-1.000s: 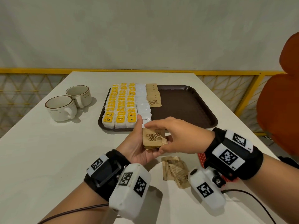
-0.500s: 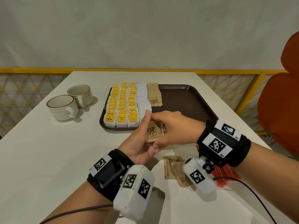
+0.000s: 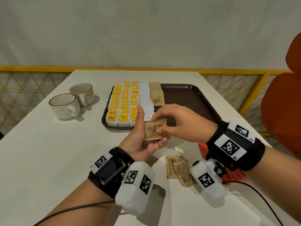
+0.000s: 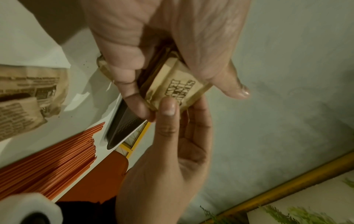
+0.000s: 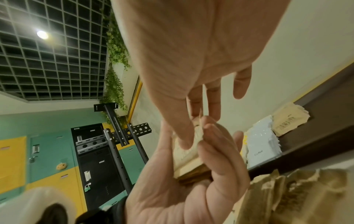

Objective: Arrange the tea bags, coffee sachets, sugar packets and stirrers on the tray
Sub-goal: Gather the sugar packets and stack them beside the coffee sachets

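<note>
Fingers (image 3: pixel 158 132) of the right hand (image 3: pixel 182 123) pinch the top sugar packet (image 3: pixel 154 130) off the stack the left hand (image 3: pixel 143 141) cups above the tabletop (image 3: pixel 48 152) before the tray (image 3: pixel 187 98); peel one only, then lay it overlapping the sugar row (image 3: pixel 156 95).

A white table (image 3: pixel 40 152) with a smooth top carries everything. Two cream mugs (image 3: pixel 65 106) with brown rims stand side by side towards its left. A dark brown tray (image 3: pixel 192 98) lies in the middle towards the far edge. Nearer the front, a few loose brown sugar packets (image 3: pixel 178 168) lie overlapping on the bare tabletop. Just to their right rests a bundle of red stirrers (image 3: pixel 202 148), partly hidden.
</note>
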`<control>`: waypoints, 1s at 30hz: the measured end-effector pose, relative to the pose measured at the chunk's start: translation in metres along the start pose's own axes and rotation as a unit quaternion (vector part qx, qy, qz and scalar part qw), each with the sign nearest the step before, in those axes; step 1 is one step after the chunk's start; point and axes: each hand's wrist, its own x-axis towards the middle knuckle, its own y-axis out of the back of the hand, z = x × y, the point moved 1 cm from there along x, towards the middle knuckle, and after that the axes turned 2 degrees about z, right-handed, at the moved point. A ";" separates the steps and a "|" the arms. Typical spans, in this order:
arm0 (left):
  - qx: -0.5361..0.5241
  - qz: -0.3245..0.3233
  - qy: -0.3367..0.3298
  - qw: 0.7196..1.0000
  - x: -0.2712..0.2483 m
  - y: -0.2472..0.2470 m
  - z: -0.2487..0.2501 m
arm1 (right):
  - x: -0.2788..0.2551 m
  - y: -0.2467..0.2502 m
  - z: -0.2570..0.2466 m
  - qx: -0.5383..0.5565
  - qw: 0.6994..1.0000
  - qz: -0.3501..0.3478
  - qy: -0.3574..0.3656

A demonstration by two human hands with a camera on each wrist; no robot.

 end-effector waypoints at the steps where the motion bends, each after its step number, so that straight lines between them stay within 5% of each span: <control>1: 0.010 0.002 0.003 1.000 -0.001 0.000 0.000 | 0.000 0.000 0.002 -0.006 1.000 -0.002 -0.008; 5: 0.036 -0.002 0.013 0.999 -0.001 0.002 0.000 | 0.000 -0.002 0.004 -0.005 0.998 -0.050 -0.047; 9: 0.036 0.008 0.013 0.999 0.002 0.003 0.008 | 0.000 0.009 -0.001 0.120 0.991 -0.033 -0.051; 14: 0.141 0.072 -0.084 0.984 0.013 0.004 0.054 | 0.019 0.039 0.020 0.383 0.908 0.083 -0.150; 17: 0.321 0.064 -0.138 0.935 0.028 -0.002 0.092 | 0.043 0.048 0.050 0.363 0.902 0.090 -0.217; 22: 0.579 0.082 -0.130 0.801 0.080 -0.015 0.136 | 0.080 0.040 0.088 0.288 0.900 0.000 -0.326; 30: 0.684 0.122 -0.085 0.714 0.142 -0.023 0.158 | 0.119 0.014 0.121 0.240 0.891 0.015 -0.384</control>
